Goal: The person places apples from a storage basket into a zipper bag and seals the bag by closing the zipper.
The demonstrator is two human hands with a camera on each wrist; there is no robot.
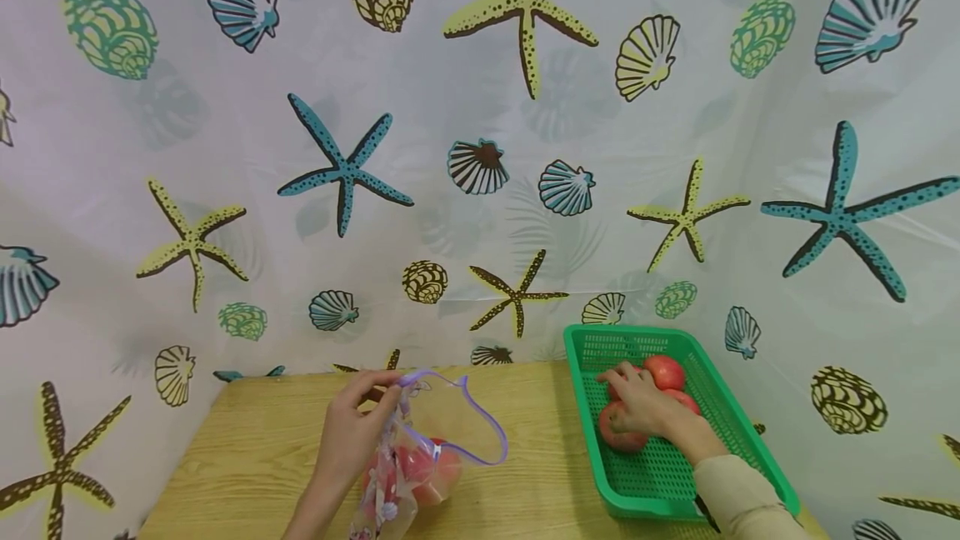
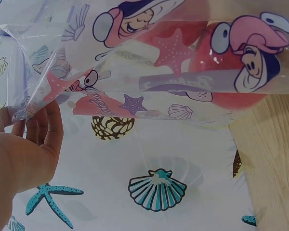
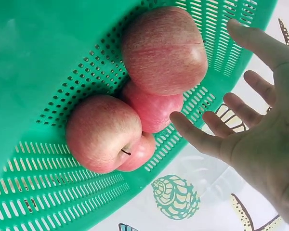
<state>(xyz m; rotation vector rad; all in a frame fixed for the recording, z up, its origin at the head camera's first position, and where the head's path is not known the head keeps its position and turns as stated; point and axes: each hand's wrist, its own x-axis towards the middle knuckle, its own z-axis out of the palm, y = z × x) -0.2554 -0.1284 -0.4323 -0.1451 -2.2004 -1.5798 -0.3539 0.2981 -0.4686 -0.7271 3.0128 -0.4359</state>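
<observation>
My left hand [image 1: 356,423] pinches the purple-edged rim of a clear printed zip bag [image 1: 386,486], whose mouth gapes to the right. Red apples [image 1: 435,482] sit low in the bag, seen through the plastic. The left wrist view shows cartoon figures and starfish on the bag [image 2: 127,103], with fingers curled at its edge. Over the green basket [image 1: 615,502], my right hand [image 1: 637,402] is spread above several red apples. In the right wrist view, its fingers are apart and hold nothing, near one large apple [image 3: 164,50] and another with its stem showing [image 3: 103,134].
The bag and basket stand on a light wooden table [image 1: 255,448], the basket at its right side. A white curtain [image 1: 420,223] printed with shells and starfish hangs behind the table and along both sides.
</observation>
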